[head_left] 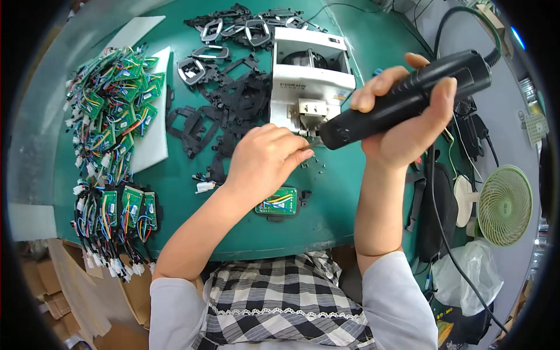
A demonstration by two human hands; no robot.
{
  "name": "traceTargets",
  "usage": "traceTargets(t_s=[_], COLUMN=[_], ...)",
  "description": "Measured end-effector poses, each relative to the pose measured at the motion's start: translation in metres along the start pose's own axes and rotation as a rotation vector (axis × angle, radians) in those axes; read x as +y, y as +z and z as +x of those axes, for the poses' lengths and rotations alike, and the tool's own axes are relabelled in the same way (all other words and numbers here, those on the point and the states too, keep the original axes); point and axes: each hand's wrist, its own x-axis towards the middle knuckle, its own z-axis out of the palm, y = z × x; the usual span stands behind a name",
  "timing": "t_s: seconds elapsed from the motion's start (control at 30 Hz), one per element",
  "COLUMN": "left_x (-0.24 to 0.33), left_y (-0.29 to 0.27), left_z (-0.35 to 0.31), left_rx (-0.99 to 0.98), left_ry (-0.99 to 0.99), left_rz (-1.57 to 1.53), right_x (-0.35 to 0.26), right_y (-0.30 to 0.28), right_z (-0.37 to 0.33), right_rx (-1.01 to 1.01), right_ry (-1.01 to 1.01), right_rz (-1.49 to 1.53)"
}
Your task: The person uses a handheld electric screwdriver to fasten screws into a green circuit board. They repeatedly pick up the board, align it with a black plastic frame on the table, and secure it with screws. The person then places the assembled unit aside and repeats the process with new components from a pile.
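- Left of table (321, 230): heap of circuit boards (119, 111), partly on a foam sheet (153, 140).
- Before the heap: row of boards (131, 209), leads reaching past the table's near edge.
- Rear centre: plastic frames (239, 96), between foam sheet and screw feeder (309, 81).
- Before the feeder: left hand (265, 157); to its right, right hand (396, 131), holding the power driver (402, 96) above the table.
- Near edge, centre: single board (279, 203), nearer than the feeder.
- Far right: fan (504, 204); plastic bag (466, 277) before it.
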Motion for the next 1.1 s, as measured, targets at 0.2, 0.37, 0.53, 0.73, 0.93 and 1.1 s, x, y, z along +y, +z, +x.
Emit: traceTargets(t_s=[0.2, 0.37, 0.53, 0.73, 0.93, 1.1], left_x=[-0.023, -0.059, -0.133, -0.204, -0.236, -0.239], left_y=[-0.019, -0.001, -0.038, -0.006, 0.057, 0.07], left_z=[0.041, 0.118, 0.138, 0.184, 0.245, 0.238], left_rx=[0.133, 0.155, 0.2, -0.157, -0.262, -0.426], left_ry=[0.116, 0.134, -0.131, -0.108, 0.04, -0.373], left_rz=[0.291, 0.343, 0.356, 0.604, 0.465, 0.564], right_x=[-0.019, 0.021, 0.073, 0.12, 0.126, 0.137], right_y=[-0.054, -0.089, -0.147, -0.171, -0.149, -0.188], right_z=[0.033, 0.042, 0.042, 0.022, 0.02, 0.004], right_rx=[0.211, 0.232, 0.034, 0.08, 0.097, 0.303], right_ry=[0.089, 0.452, 0.788, 0.786, 0.908, 0.903], right_rz=[0.143, 0.168, 0.507, 0.443, 0.303, 0.067])
